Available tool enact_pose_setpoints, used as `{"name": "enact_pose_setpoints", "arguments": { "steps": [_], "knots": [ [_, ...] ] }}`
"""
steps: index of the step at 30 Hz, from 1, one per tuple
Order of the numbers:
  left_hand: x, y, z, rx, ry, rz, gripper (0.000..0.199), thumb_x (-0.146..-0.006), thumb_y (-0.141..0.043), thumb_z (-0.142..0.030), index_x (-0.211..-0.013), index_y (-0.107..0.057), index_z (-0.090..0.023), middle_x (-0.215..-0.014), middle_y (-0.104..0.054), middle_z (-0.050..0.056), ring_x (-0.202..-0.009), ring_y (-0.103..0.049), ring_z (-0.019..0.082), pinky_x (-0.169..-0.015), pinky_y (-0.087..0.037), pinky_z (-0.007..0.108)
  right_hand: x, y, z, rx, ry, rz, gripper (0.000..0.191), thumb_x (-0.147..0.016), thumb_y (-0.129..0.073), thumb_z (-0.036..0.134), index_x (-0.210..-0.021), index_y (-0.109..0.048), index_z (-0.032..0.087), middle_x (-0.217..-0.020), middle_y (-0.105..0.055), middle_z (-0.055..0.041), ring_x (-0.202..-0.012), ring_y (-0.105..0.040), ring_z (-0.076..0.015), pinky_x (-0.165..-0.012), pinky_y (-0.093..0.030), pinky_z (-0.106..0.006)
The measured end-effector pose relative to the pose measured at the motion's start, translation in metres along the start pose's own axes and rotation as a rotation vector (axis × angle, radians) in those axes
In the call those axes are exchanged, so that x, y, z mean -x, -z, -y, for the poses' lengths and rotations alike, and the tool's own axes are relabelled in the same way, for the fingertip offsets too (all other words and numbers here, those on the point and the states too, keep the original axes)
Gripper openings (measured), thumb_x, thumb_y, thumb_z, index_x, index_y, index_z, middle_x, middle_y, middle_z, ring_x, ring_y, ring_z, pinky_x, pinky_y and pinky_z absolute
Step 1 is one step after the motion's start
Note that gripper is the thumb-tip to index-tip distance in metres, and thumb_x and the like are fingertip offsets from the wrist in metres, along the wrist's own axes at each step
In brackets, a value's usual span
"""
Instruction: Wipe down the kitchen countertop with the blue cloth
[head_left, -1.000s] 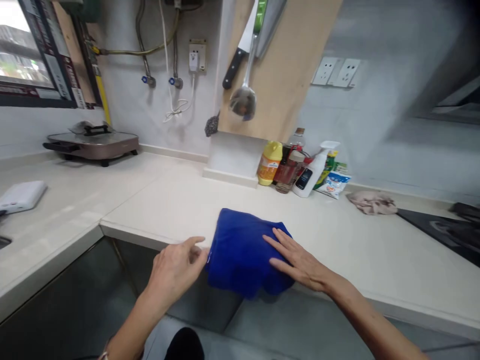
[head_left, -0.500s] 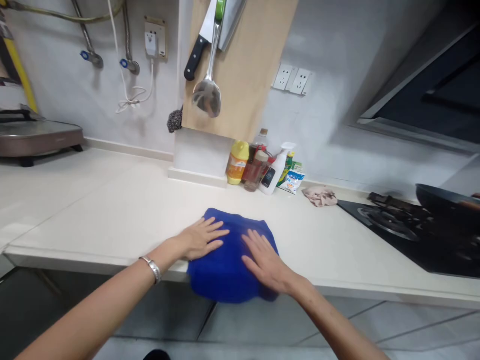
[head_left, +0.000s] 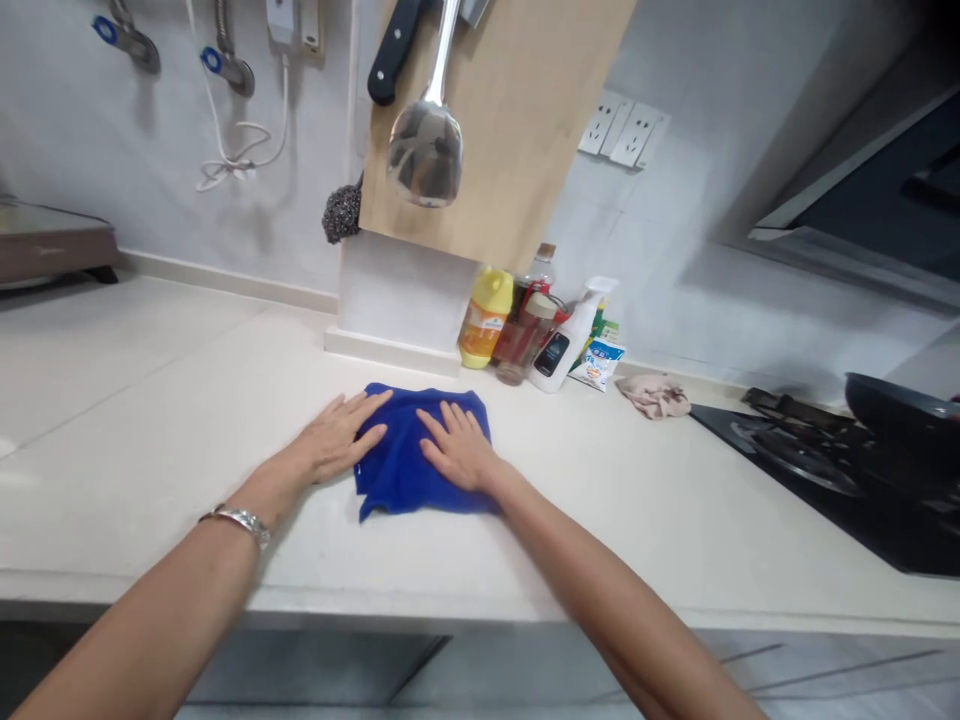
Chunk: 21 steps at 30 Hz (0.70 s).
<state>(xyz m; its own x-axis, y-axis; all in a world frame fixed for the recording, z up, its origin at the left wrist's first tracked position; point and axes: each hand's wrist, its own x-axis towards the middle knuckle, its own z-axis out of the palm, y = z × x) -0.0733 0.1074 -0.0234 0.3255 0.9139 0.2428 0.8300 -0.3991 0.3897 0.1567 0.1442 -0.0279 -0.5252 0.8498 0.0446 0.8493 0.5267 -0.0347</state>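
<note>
A blue cloth [head_left: 416, 470] lies on the white countertop [head_left: 187, 400], spread out with a few creases. My left hand [head_left: 337, 437] rests flat on its left edge, fingers stretched toward the upper middle. On the right half of the cloth, my right hand [head_left: 461, 447] lies palm down with its fingers spread. Neither hand grips the fabric. A silver bracelet [head_left: 238, 522] is on my left wrist. Under both palms the cloth is hidden.
Along the wall stand a yellow bottle [head_left: 486, 318], a white spray bottle [head_left: 574, 338] and other containers. A crumpled pinkish rag [head_left: 654, 396] lies beside the black gas stove [head_left: 795, 470]. A spatula [head_left: 426, 150] and a knife [head_left: 394, 55] hang in front of a wooden board [head_left: 517, 130].
Both hands have slid the cloth away from the front edge, toward the wall and somewhat left. Its near part, which hung over the edge, now lies on the counter. The camera view has shifted.
</note>
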Motion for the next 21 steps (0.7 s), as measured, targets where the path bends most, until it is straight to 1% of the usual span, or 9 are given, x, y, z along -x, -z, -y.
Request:
{"name": "enact_pose_setpoints", "arguments": {
  "steps": [3, 5, 7, 10, 14, 18, 21],
  "knots": [
    [0.000, -0.002, 0.009, -0.122, 0.040, -0.023, 0.064, -0.093, -0.026, -0.054, -0.149, -0.023, -0.024, -0.155, -0.025, 0.004, -0.145, -0.016, 0.023, -0.119, -0.007, 0.047, -0.015, 0.001, -0.012, -0.015, -0.011, 0.020, 0.058, -0.100, -0.024, 0.053, -0.152, -0.016, 0.029, -0.158, -0.007, -0.0100, -0.144, -0.005, -0.0331, -0.114, -0.008, -0.050],
    [0.001, -0.002, 0.011, -0.169, 0.046, -0.051, 0.063, -0.093, -0.024, -0.053, -0.149, -0.024, -0.024, -0.155, -0.025, 0.004, -0.145, -0.014, 0.023, -0.119, -0.008, 0.047, -0.018, 0.001, -0.025, -0.016, 0.005, 0.023, 0.057, -0.100, -0.023, 0.053, -0.152, -0.017, 0.030, -0.159, -0.008, -0.0089, -0.144, -0.005, -0.0312, -0.115, -0.008, -0.048],
    [0.003, -0.001, 0.010, -0.203, 0.061, -0.086, 0.062, -0.093, -0.024, -0.052, -0.149, -0.025, -0.024, -0.155, -0.026, 0.005, -0.146, -0.013, 0.023, -0.119, -0.009, 0.048, -0.015, 0.001, -0.043, -0.005, 0.014, 0.014, 0.056, -0.100, -0.023, 0.053, -0.151, -0.018, 0.031, -0.158, -0.009, -0.0083, -0.144, -0.007, -0.0295, -0.115, -0.009, -0.046],
    [0.005, 0.002, 0.010, -0.222, 0.074, -0.141, 0.061, -0.093, -0.024, -0.048, -0.149, -0.027, -0.021, -0.154, -0.028, 0.007, -0.145, -0.015, 0.023, -0.119, -0.010, 0.048, 0.001, -0.001, -0.082, 0.028, -0.044, -0.013, 0.055, -0.101, -0.021, 0.052, -0.151, -0.018, 0.031, -0.158, -0.010, -0.0085, -0.144, -0.010, -0.0284, -0.114, -0.012, -0.045],
    [0.004, 0.005, 0.014, -0.187, 0.096, -0.206, 0.062, -0.093, -0.019, -0.043, -0.147, -0.029, -0.015, -0.153, -0.032, 0.011, -0.144, -0.018, 0.024, -0.118, -0.016, 0.046, 0.042, -0.003, -0.148, 0.085, -0.195, -0.017, 0.056, -0.101, -0.020, 0.052, -0.152, -0.018, 0.030, -0.157, -0.015, -0.0107, -0.143, -0.014, -0.0282, -0.113, -0.016, -0.046],
    [0.004, 0.008, 0.012, -0.194, 0.173, -0.144, 0.062, -0.092, -0.025, -0.040, -0.147, -0.027, -0.011, -0.151, -0.033, 0.014, -0.143, -0.022, 0.027, -0.117, -0.018, 0.046, 0.101, -0.009, -0.216, 0.160, -0.366, -0.047, 0.054, -0.101, -0.020, 0.048, -0.151, -0.022, 0.026, -0.155, -0.022, -0.0145, -0.142, -0.021, -0.0276, -0.111, -0.022, -0.046],
    [0.005, 0.011, 0.008, -0.228, 0.227, -0.094, 0.064, -0.091, -0.031, -0.041, -0.148, -0.026, -0.013, -0.151, -0.034, 0.014, -0.143, -0.022, 0.027, -0.116, -0.020, 0.046, 0.153, -0.015, -0.258, 0.240, -0.482, -0.100, 0.052, -0.102, -0.018, 0.044, -0.150, -0.025, 0.025, -0.151, -0.030, -0.0147, -0.138, -0.031, -0.0260, -0.107, -0.028, -0.047]
  ]
}}
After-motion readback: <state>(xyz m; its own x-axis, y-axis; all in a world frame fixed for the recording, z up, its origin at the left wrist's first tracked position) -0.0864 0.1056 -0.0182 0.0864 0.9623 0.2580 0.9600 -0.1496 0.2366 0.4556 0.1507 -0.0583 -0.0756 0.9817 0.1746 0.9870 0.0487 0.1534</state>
